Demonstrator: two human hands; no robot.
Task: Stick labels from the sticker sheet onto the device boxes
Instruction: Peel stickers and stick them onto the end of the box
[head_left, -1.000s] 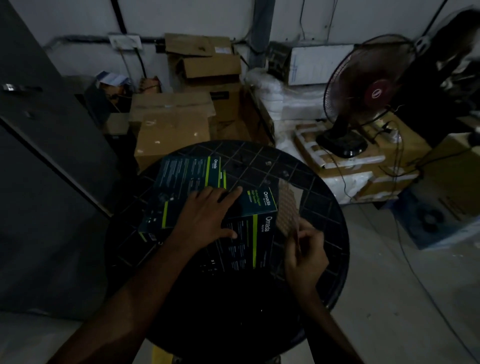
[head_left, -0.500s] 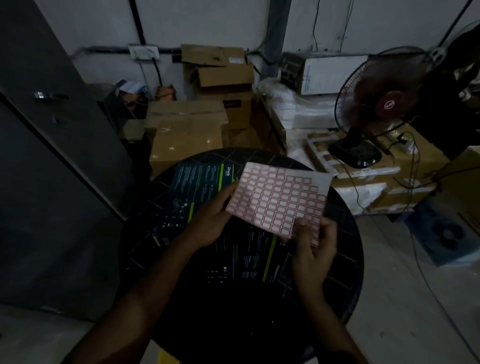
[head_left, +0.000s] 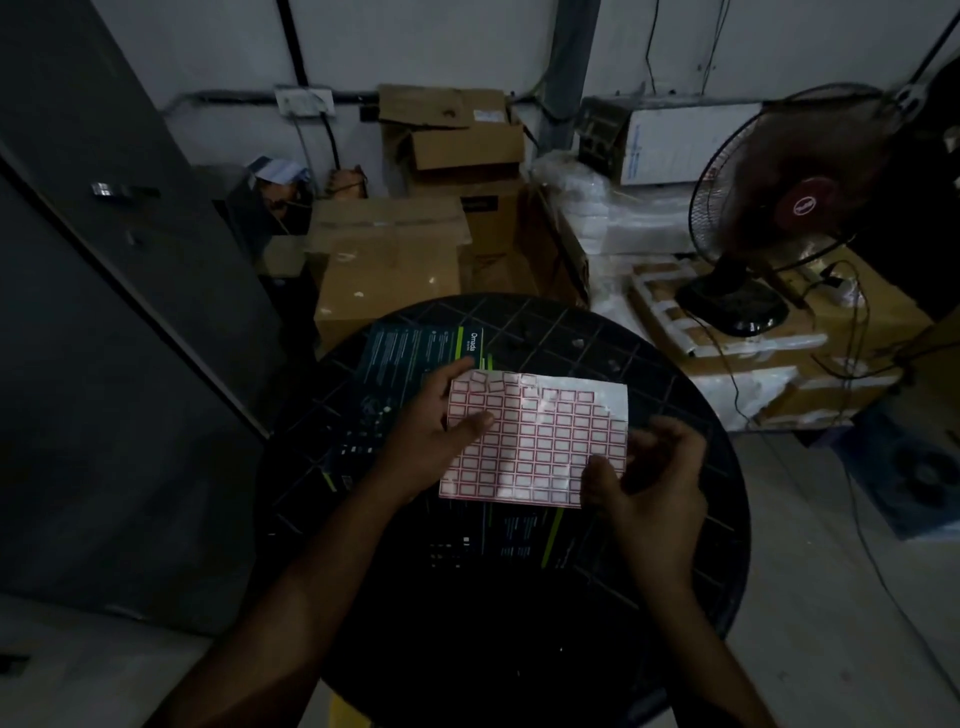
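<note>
A white sticker sheet (head_left: 540, 441) with rows of red-bordered labels is held flat above a round black table (head_left: 649, 597). My left hand (head_left: 431, 441) grips its left edge, thumb on top. My right hand (head_left: 644, 478) pinches its lower right corner. Under the sheet lie two dark device boxes with green stripes: one at the far left (head_left: 410, 353), one nearer me (head_left: 514, 535), both partly hidden by the sheet and my hands.
Brown cardboard cartons (head_left: 389, 260) are stacked behind the table. A black standing fan (head_left: 769, 208) sits on packed cartons at the right, with cables trailing down. A dark grey cabinet (head_left: 104, 312) stands at the left.
The sheet has gone from edge-on in my right hand to flat and facing me. My left hand left the box and took the sheet's left edge.
</note>
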